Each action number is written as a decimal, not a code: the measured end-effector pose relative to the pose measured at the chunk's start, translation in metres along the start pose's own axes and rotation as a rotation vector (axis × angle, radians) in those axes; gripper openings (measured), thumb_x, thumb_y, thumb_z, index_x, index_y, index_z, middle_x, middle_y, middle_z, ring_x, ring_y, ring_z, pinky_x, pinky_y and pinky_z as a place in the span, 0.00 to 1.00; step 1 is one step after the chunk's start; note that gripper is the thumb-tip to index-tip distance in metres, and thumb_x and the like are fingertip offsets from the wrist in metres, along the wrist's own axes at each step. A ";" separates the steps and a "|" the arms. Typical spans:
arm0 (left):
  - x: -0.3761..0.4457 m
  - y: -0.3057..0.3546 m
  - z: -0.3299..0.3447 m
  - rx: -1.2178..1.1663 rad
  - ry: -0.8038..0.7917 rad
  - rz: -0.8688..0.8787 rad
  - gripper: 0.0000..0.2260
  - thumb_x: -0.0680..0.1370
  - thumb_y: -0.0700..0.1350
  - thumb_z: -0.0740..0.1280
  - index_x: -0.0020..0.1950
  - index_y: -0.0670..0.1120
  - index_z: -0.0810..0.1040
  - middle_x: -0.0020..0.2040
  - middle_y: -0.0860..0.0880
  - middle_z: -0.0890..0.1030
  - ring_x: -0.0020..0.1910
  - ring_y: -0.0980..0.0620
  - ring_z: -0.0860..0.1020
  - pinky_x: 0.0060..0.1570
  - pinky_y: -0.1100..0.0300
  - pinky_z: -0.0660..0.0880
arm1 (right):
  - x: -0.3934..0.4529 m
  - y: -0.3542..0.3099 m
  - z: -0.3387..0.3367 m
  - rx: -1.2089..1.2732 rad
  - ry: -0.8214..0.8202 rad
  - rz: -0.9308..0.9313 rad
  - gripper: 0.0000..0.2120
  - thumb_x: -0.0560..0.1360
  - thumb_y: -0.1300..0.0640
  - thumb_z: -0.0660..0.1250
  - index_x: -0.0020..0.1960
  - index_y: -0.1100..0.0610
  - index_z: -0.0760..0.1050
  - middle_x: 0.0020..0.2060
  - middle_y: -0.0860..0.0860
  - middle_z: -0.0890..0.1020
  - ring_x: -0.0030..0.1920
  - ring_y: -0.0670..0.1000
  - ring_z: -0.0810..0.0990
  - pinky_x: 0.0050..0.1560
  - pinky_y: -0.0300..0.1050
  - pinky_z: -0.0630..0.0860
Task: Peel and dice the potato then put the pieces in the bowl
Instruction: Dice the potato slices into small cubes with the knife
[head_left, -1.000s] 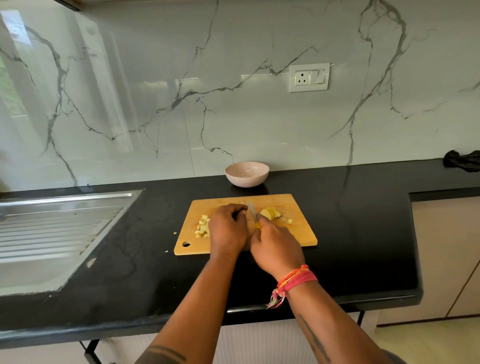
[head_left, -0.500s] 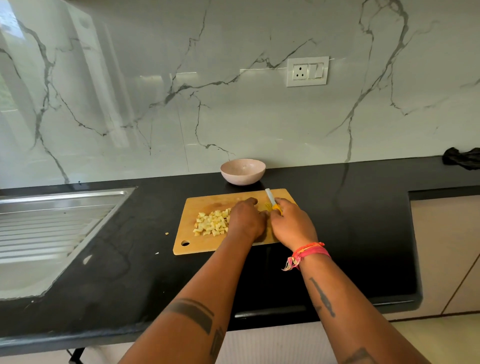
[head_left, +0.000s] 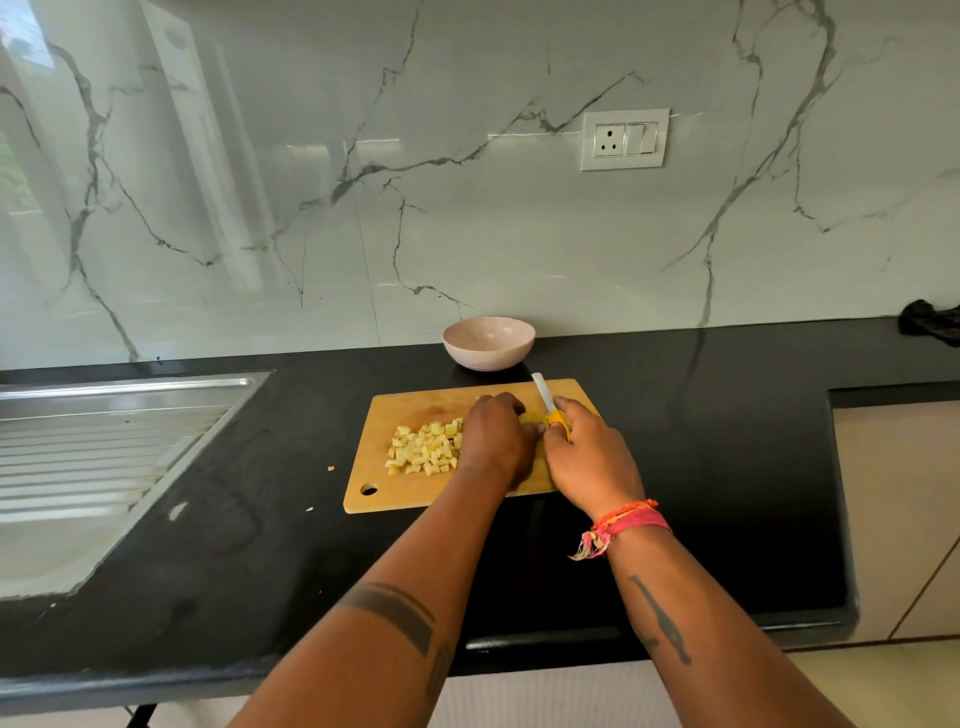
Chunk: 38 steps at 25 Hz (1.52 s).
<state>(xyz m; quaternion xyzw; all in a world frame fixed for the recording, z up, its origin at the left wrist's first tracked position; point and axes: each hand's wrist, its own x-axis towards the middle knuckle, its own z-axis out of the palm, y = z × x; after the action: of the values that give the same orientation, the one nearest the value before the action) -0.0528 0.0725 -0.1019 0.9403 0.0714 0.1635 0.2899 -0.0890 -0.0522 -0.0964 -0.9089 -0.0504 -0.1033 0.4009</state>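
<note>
left hand (head_left: 493, 436): shifted right | diced potato (head_left: 426, 449): pile uncovered | knife (head_left: 546, 402): tip angled toward bowl (head_left: 488, 342)

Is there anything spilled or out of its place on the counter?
Yes. One small potato piece lies on the black counter, left of the cutting board, apart from the diced pile. A pale scrap lies nearer the front edge.

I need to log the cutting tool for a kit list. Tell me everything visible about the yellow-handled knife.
The small yellow-handled knife has a short, pale, whitish blade with a rounded tip; its material can't be told. The right hand grips the yellow handle, hiding most of it. The blade points away from the person, over the far right part of the wooden cutting board, towards the pink bowl without touching it. Whether the edge meets the board is hidden by the hands.
</note>
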 end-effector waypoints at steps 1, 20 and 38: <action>-0.001 0.001 -0.001 -0.022 0.000 -0.001 0.19 0.78 0.52 0.72 0.67 0.47 0.79 0.64 0.47 0.79 0.61 0.48 0.78 0.62 0.55 0.75 | -0.001 0.000 -0.001 0.010 0.009 0.004 0.23 0.82 0.50 0.58 0.77 0.44 0.67 0.60 0.52 0.82 0.45 0.51 0.80 0.46 0.48 0.78; 0.012 0.025 0.003 -0.115 -0.097 -0.112 0.16 0.80 0.44 0.68 0.68 0.49 0.79 0.63 0.48 0.81 0.61 0.50 0.79 0.50 0.60 0.73 | -0.006 -0.001 -0.006 0.058 0.043 0.025 0.23 0.83 0.51 0.57 0.79 0.46 0.65 0.63 0.52 0.80 0.48 0.50 0.79 0.48 0.47 0.79; -0.011 -0.027 -0.014 0.150 -0.029 0.138 0.10 0.81 0.46 0.66 0.59 0.48 0.84 0.57 0.47 0.83 0.56 0.47 0.80 0.52 0.59 0.72 | -0.033 -0.011 0.009 -0.248 -0.077 -0.117 0.24 0.82 0.49 0.57 0.78 0.46 0.65 0.48 0.52 0.84 0.48 0.55 0.82 0.41 0.47 0.76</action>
<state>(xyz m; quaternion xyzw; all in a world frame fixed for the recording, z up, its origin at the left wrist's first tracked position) -0.0691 0.0998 -0.1095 0.9642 0.0142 0.1638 0.2079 -0.1220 -0.0389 -0.1021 -0.9503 -0.1054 -0.0969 0.2765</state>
